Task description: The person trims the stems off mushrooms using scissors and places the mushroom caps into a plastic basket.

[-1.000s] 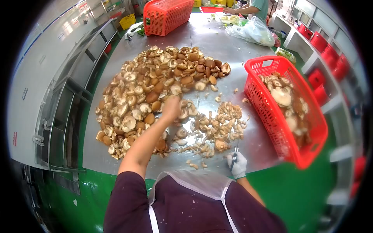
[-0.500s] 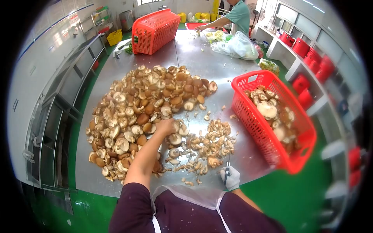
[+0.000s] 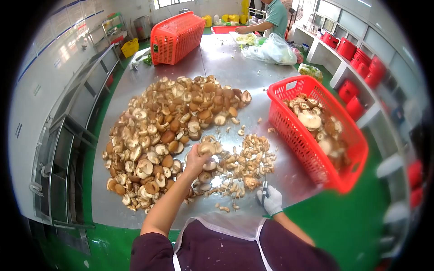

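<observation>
My bare left hand [image 3: 195,163] is closed around a shiitake mushroom [image 3: 206,149], lifted at the near right side of the big shiitake pile [image 3: 153,135]. A white glove covers my right hand [image 3: 271,200], which grips what looks like a small knife [image 3: 265,187], its short metal part pointing away from me. The exact shape of that tool is hard to make out. Between and beyond my hands lies a heap of cut mushroom stems [image 3: 253,158]. Just right of the stems stands a red plastic basket [image 3: 294,140] with shiitake caps [image 3: 310,119] in it.
A steel table [image 3: 217,61] carries everything. At its far side are another red basket [image 3: 176,38], tipped over greens, and a clear plastic bag [image 3: 273,49]. A co-worker [image 3: 275,20] stands at the far end. Red pots [image 3: 347,47] line the right-hand shelf.
My left hand has risen out of the pile's edge, moving slightly right, and a mushroom now shows in its fingers. My right hand stays near the table's front edge with the tool.
</observation>
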`<action>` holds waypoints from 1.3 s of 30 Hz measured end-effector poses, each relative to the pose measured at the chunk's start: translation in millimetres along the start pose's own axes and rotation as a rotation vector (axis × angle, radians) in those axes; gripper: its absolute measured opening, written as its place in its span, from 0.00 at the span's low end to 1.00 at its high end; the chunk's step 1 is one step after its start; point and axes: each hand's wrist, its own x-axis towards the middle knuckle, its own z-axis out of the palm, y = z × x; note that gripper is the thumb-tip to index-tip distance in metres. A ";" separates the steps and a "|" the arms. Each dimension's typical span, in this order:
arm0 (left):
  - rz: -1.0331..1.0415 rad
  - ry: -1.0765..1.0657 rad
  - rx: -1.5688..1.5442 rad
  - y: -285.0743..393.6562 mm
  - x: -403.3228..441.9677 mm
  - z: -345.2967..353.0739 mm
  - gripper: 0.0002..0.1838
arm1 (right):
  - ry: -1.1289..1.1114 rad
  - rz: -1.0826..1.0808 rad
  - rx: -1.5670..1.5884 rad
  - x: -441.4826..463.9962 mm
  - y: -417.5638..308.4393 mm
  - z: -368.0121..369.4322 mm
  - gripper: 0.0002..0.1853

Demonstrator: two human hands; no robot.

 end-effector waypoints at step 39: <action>-0.456 -0.355 -0.530 25.5 -66.5 32.0 0.29 | -0.469 -0.227 -0.417 42.4 -95.8 -34.7 0.15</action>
